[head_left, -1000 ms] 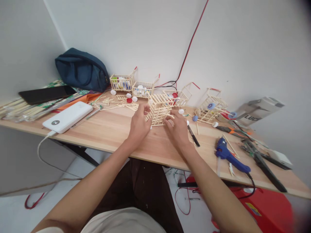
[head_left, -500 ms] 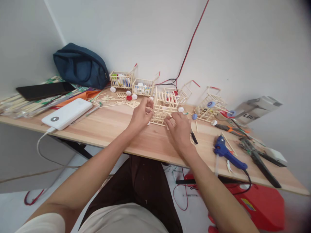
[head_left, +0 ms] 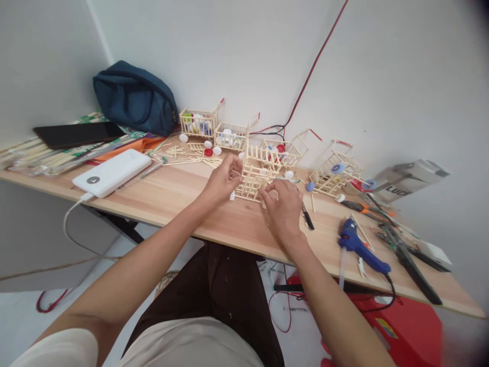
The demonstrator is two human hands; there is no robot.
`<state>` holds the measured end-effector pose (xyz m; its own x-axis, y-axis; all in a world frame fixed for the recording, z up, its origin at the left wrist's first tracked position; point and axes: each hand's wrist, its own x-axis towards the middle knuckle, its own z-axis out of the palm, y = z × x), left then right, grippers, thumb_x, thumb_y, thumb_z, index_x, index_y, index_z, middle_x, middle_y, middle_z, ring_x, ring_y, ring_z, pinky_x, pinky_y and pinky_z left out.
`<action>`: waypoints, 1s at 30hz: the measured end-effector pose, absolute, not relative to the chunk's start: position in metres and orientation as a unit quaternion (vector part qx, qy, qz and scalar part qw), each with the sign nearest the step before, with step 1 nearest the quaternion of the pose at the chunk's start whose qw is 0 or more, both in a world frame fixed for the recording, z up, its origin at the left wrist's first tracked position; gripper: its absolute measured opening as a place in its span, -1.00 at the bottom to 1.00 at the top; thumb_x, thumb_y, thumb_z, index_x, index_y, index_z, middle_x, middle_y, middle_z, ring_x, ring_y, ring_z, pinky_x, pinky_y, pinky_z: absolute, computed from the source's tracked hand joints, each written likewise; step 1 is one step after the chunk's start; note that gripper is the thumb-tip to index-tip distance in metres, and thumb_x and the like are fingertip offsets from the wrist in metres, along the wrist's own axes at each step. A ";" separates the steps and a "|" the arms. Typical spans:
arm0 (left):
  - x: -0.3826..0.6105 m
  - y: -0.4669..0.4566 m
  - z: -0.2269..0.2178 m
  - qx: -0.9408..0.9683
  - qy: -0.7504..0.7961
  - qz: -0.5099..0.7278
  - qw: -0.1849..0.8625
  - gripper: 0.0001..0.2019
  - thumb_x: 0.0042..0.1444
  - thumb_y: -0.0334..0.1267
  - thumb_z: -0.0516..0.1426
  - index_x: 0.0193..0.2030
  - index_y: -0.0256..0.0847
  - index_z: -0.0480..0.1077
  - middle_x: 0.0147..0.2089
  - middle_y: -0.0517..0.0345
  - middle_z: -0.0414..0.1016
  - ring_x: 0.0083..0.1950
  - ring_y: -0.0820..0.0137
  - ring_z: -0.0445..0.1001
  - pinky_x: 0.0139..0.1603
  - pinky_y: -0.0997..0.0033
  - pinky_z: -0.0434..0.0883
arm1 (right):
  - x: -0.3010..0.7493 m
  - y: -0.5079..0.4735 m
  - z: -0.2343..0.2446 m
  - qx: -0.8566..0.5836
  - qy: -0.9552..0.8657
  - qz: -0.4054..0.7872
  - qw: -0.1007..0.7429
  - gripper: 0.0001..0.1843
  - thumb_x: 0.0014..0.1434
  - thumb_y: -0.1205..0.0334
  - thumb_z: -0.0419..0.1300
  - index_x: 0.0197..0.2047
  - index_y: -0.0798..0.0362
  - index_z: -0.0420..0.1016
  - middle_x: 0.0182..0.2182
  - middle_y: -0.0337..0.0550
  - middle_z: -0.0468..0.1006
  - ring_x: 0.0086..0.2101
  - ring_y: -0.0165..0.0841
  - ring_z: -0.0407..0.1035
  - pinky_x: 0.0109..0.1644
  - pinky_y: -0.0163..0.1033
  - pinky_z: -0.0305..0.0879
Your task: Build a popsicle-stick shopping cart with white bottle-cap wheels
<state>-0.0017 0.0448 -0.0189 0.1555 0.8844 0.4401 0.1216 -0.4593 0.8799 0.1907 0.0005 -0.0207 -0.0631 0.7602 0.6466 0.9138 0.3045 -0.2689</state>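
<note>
A small cart frame of pale wooden sticks (head_left: 256, 171) lies on the wooden desk (head_left: 183, 196) right in front of me. My left hand (head_left: 221, 181) grips its left side with curled fingers. At the frame's near right corner, my right hand (head_left: 282, 206) pinches the sticks with thumb and fingers. A white bottle cap (head_left: 232, 195) rests just under my left hand.
Finished stick carts (head_left: 200, 122) with bottle caps stand along the wall. A white power bank (head_left: 112, 172), black phone (head_left: 78, 134) and blue bag (head_left: 133, 104) lie left. A blue glue gun (head_left: 359, 244), a knife (head_left: 306, 216), pliers and loose sticks lie right.
Both hands turned the stick frame from tilted upright to lying lower on the desk. My left hand shifted slightly up its side, and the camera view drifted a little.
</note>
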 end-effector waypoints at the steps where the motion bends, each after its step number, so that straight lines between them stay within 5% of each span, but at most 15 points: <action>1: -0.002 0.044 -0.019 0.668 0.382 0.529 0.357 -0.75 -0.01 -0.41 0.11 -0.20 -0.12 0.17 -0.27 0.28 0.35 -0.34 0.50 0.39 -0.30 0.49 0.32 | 0.190 0.000 -0.021 -0.580 -0.721 -0.107 0.364 -0.84 0.25 0.20 0.20 -0.38 0.00 0.39 -0.26 -0.15 0.56 -0.17 -0.19 0.35 -0.06 -0.13 0.05; 15: 0.029 0.007 -0.013 0.644 0.533 0.516 0.187 -0.64 0.02 -0.25 0.25 -0.27 -0.09 0.08 -0.34 0.34 0.26 -0.39 0.45 0.32 -0.29 0.41 0.23 | 0.193 0.002 -0.026 -0.570 -0.725 -0.111 0.369 -0.84 0.27 0.16 0.19 -0.34 0.00 0.41 -0.26 -0.16 0.57 -0.18 -0.21 0.36 -0.08 -0.14 0.04; 30: 0.028 0.012 -0.014 0.629 0.544 0.518 0.200 -0.67 0.00 -0.26 0.25 -0.27 -0.09 0.11 -0.39 0.34 0.30 -0.41 0.43 0.35 -0.36 0.42 0.20 | 0.193 0.002 -0.019 -0.542 -0.699 -0.031 0.465 -0.78 0.23 0.05 0.20 -0.33 -0.01 0.32 -0.30 -0.15 0.52 -0.20 -0.23 0.38 -0.03 -0.11 0.21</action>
